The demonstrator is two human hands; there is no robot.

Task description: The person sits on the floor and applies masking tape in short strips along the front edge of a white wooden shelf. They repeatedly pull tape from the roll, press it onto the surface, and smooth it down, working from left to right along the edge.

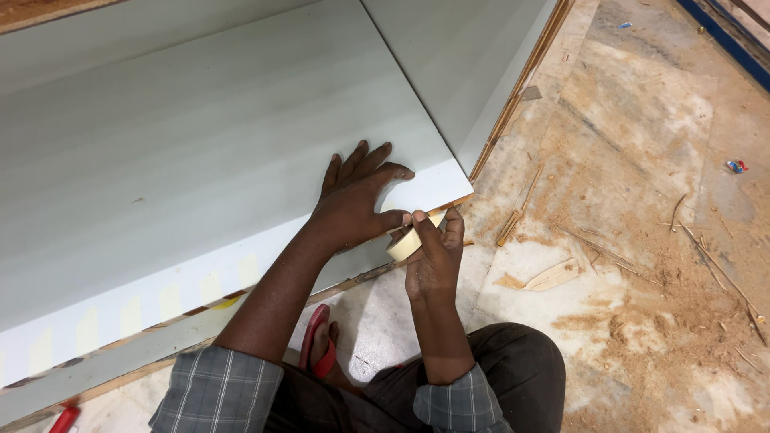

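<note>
Cream masking tape roll [407, 241]: pinched in the right hand [434, 261], just off the panel's near edge.
Left hand [355, 195]: spread flat on the white laminated panel [200, 160], touching the roll's far-left side.
Panel edge: run left to right, taped pieces seen leftward.

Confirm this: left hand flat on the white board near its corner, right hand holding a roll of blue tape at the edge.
Not quite. The head view shows the tape roll is cream, not blue. The rest stands: the left hand lies flat on the white board near its corner, and the right hand holds the roll at the edge.
</note>
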